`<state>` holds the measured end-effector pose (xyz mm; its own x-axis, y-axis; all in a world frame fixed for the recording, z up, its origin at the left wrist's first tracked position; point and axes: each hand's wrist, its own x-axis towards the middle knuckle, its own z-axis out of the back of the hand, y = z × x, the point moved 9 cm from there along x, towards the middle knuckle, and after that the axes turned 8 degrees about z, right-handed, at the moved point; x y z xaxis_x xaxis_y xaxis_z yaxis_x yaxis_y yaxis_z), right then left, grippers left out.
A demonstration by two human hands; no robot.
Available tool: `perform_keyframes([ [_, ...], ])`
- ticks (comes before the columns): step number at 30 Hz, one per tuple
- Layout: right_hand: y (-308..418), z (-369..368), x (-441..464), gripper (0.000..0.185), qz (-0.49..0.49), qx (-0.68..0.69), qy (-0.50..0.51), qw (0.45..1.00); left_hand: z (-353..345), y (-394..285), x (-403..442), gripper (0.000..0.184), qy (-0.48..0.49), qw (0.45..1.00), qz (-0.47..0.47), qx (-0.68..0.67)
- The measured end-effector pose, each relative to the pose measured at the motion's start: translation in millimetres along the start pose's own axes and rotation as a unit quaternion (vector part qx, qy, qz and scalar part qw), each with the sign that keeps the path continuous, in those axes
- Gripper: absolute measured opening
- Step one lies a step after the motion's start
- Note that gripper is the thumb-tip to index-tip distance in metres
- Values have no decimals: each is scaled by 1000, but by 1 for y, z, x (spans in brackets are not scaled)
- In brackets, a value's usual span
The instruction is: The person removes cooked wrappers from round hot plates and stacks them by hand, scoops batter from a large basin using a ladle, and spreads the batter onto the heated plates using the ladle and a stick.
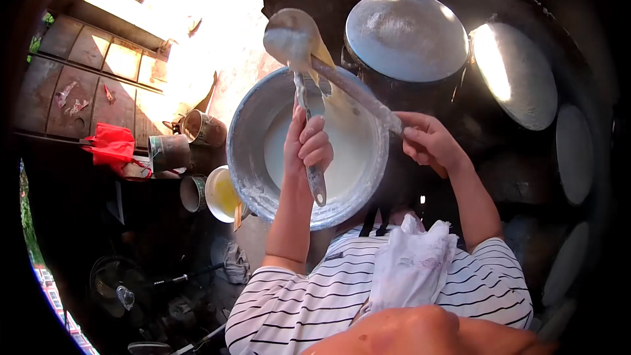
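My left hand point(309, 138) is closed around the handle of a metal ladle point(289, 36), raised above the pot. Pale, wet batter coats the ladle's bowl, and some trails down by its neck. A stick-like tool point(358, 95), crusted with dried batter, is pinched at its near end by my right hand point(428, 141). Its far end meets the ladle's bowl, beside a yellowish flat piece; how they join is unclear. Below both hands stands a large metal pot point(243, 158) holding white liquid batter point(351, 164).
Round pale discs point(407, 36) line the dark curved surface at the right, with another disc point(516, 75) tilted beside them. Left of the pot are a white bucket point(213, 204) with yellow liquid, worn containers point(169, 153) and a red bag point(110, 144). A fan point(118, 283) stands lower left.
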<state>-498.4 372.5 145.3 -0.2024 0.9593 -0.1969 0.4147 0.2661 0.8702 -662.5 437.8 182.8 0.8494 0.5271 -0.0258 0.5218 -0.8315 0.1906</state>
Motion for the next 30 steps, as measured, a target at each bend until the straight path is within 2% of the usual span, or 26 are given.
perform_keyframes([
  [4,107,-50,13,39,171,42,91,980,-153,12,-10,41,101,978,-34,177],
  [6,138,-65,18,40,218,46,103,969,-203,16,-14,40,135,972,-35,189],
  [7,136,-68,18,41,219,58,99,969,-213,16,-16,40,164,970,-6,182],
  [9,106,-66,9,41,187,75,89,976,-184,6,-24,39,145,977,41,149],
  [10,81,-64,4,41,162,94,116,975,-162,-1,-30,39,137,980,60,131],
  [12,25,-47,-7,41,68,96,33,993,-87,-18,-33,37,3,998,34,44],
  [14,-12,-35,-20,40,-19,44,-42,998,-34,-19,-30,36,-83,987,78,-110],
  [16,-12,-20,-43,38,-22,53,-75,996,-16,-7,-23,38,-130,977,108,-126],
  [19,45,8,-77,40,96,47,-128,986,-46,14,20,43,-64,980,186,6],
  [20,71,12,-73,41,161,1,-130,978,-51,25,47,44,-46,973,220,54],
  [21,82,29,-62,43,174,-12,-186,967,-54,39,78,43,-44,970,224,84],
  [22,93,42,-48,45,216,-35,-206,954,-58,57,111,39,-62,973,216,59],
  [23,92,62,-31,42,254,-85,-250,931,-77,84,140,38,-52,971,226,-53],
  [24,73,80,-21,37,294,-205,-311,880,-90,104,161,37,-45,958,230,-163],
  [25,46,80,-34,36,378,-291,-387,789,-84,114,175,36,-30,957,252,-142],
  [26,19,75,-61,39,381,-377,-423,731,-74,116,188,36,-12,954,275,-118],
  [27,-5,87,-89,39,370,-395,-439,718,-66,118,208,36,17,950,297,-95],
  [28,-7,102,-111,38,296,-457,-412,730,-46,112,218,36,30,951,309,-3],
  [29,-18,152,-116,40,235,-350,-431,798,-26,109,235,36,13,943,332,22],
  [30,-52,172,-115,41,156,-213,-447,854,-6,105,234,36,-31,932,358,47],
])
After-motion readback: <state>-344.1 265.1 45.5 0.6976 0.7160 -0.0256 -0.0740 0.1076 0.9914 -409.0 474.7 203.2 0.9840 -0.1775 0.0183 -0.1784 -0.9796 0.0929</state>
